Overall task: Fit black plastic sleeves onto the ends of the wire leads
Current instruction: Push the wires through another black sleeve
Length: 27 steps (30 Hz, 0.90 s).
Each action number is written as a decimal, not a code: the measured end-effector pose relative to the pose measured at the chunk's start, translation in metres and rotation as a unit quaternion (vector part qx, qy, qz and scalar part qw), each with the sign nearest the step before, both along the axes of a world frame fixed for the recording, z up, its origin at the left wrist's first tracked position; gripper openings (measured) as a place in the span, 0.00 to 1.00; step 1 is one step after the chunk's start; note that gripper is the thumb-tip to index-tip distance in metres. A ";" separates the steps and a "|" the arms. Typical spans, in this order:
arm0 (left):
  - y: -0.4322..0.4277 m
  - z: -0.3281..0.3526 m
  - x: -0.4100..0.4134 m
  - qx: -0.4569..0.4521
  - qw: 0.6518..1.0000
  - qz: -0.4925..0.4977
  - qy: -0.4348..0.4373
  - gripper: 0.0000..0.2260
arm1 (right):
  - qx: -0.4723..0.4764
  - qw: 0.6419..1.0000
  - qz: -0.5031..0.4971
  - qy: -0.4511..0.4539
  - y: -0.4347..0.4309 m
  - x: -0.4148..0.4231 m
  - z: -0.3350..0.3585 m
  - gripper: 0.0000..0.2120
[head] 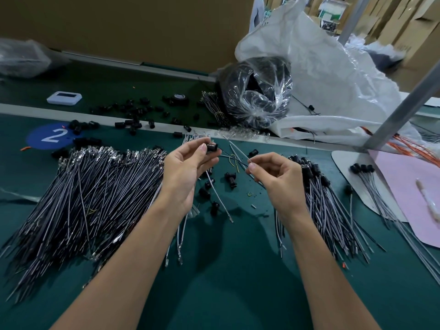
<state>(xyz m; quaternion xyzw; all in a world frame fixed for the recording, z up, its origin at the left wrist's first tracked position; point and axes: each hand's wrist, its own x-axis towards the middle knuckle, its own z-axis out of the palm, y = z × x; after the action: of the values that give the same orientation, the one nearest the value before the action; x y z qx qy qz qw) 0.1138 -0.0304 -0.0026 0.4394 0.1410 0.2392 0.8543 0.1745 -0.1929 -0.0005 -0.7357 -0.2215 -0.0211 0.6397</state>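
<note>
1. Pinching a black plastic sleeve [211, 147] between thumb and fingertips, the left hand [188, 167] holds it raised above the table [238, 277], a little beyond the middle of the view.
2. A thin black wire lead [232, 159] runs from the sleeve across to the right hand [273, 175]. That hand grips it in a tight pinch of thumb and forefinger, with the other fingers curled in. A white lead [239, 151] also comes out of that pinch, pointing away and to the left.
3. Under and between the hands, several loose sleeves [230, 179] lie on the green surface beside a few stray white leads.
4. To the left, a large fanned heap of bare leads [95, 186] covers the table, their metal terminals at the far end.
5. To the right, a smaller heap of finished leads [328, 206] lies with black sleeves at the far ends. A further small bunch [364, 170] rests on a white sheet next to a pink sheet [409, 186].
6. Farther back, more scattered sleeves [133, 113] lie on both sides of a pale strip. Near them are a blue round label [51, 135] marked 2 and a small white device [64, 98].
7. Behind the hands, a row of small clear bulbs [240, 133] sits at the foot of a clear bag [257, 96] full of black parts, which leans against a big white sack [333, 75].
8. A grey metal post [404, 108] slants down at the right, with orange wires [416, 148] near its foot.
</note>
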 end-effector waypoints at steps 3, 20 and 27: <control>0.001 -0.001 0.001 -0.004 1.000 0.004 -0.005 0.07 | 0.011 1.000 0.011 0.001 0.000 0.000 0.000 0.09; -0.011 -0.007 0.004 0.055 0.996 -0.075 -0.003 0.10 | 0.019 1.000 0.003 -0.005 0.001 0.002 -0.002 0.08; -0.014 -0.009 0.003 0.014 0.996 -0.089 0.006 0.04 | -0.008 0.999 -0.032 -0.038 0.003 0.001 -0.004 0.05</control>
<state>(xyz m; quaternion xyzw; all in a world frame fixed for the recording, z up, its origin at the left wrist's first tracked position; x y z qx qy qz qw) 0.1165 -0.0443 -0.0114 0.4636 0.1024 0.1613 0.8652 0.1759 -0.1901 -0.0048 -0.7462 -0.2222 -0.0683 0.6238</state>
